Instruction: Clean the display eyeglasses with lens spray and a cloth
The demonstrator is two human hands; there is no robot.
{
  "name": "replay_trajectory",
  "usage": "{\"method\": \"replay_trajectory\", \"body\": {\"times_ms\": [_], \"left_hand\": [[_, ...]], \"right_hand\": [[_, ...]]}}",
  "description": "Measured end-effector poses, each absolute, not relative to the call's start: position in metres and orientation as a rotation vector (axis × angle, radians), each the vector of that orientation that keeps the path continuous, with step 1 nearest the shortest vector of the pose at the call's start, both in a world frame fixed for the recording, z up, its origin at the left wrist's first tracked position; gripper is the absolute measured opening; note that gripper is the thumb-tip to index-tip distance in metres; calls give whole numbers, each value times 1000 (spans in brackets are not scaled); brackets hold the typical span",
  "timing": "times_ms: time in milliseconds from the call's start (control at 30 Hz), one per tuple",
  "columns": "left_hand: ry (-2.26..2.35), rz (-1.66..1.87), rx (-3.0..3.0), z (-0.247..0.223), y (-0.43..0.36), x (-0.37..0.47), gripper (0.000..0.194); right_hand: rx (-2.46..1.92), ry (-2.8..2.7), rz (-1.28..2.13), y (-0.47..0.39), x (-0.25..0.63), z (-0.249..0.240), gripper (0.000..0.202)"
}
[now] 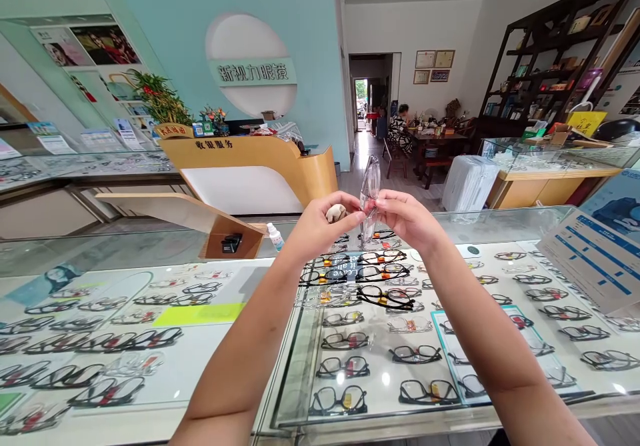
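Between my two hands a pair of clear-framed eyeglasses (371,181) is held on end above the glass counter, with a small reddish patch near its middle. My left hand (334,223) pinches it from the left. A small crumpled whitish thing (335,213), perhaps a cloth, shows within that hand, partly hidden by the fingers. From the right, the thumb and fingers of my right hand (403,216) grip the same glasses. Below the hands, several dark-framed eyeglasses (383,273) lie in rows on the counter top.
The glass display case (380,379) holds many more frames. Left of my hands stand a white spray bottle (275,237) and a tilted wooden stand (233,233). A printed blue-and-white board (590,259) leans at right. Further back are a reception desk (250,173) and a seated person (400,129).
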State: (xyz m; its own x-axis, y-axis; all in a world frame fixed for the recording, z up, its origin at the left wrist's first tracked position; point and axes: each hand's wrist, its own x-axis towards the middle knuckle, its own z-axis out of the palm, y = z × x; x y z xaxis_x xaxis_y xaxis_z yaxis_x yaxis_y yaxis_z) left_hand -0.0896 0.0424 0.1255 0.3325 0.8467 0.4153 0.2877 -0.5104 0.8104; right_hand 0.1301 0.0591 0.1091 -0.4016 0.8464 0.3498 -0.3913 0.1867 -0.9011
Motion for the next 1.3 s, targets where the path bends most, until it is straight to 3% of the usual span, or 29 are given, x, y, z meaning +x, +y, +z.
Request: {"method": "replay_trajectory", "body": {"times_ms": [300,600,900,1100,1300], "left_hand": [[965,1230,2112,127,40,-89,41],[991,1206,2182,126,42,-94,20],[958,1238,1934,127,39,-89,51],[1077,1338,2022,119,45,-87,32],[1181,1392,2125,120,46,-91,25]], "right_hand": [[-462,-1434,1546,62,136,110,29],[-463,-1464,1523,61,141,112,31],[-461,-1441,1579,61,140,111,29],[-476,-1469,1595,62,139,109,31],[-513,-1482,1569,62,138,108,32]]}}
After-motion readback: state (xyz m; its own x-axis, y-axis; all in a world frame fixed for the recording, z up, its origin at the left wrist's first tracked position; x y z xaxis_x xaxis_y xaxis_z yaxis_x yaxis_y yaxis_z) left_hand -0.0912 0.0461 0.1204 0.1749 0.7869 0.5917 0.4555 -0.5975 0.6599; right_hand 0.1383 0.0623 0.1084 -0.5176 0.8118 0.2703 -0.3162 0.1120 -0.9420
